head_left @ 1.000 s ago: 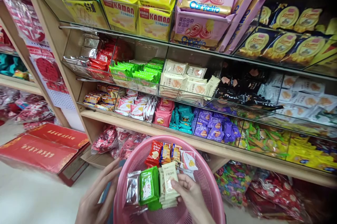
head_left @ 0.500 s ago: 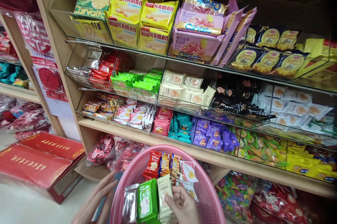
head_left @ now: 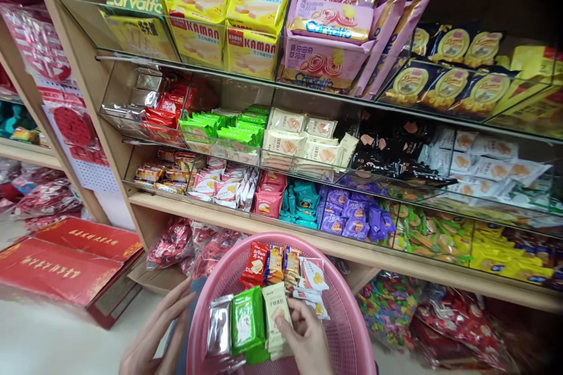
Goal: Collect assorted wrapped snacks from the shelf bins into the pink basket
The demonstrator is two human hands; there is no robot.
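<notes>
In the head view, a pink plastic basket [head_left: 347,287] is low in the middle with small wrapped snacks in it. My right hand [head_left: 305,334] reaches into it, thumb and fingers closed on a small stack of cream snack packets [head_left: 276,310]. Left of that stack lie green packets [head_left: 247,319] and a silver packet [head_left: 219,325]. Behind them are a red packet [head_left: 255,263], orange-and-blue packets [head_left: 274,263] and white-and-pink packets [head_left: 313,275]. Outside the basket's left rim is my left hand [head_left: 160,328], its fingers stretched out and holding nothing.
Shelves with clear dividers [head_left: 185,111] hold snacks in rows ahead, a wooden ledge [head_left: 308,240] running below. A red box [head_left: 65,272] lies on the floor at left. Bagged candies [head_left: 391,310] sit under the ledge at right.
The view has shifted a little, and the upper shelves sit slightly higher. My right hand stays on the cream packets, which lie a bit higher in view. My left hand remains beside the basket.
</notes>
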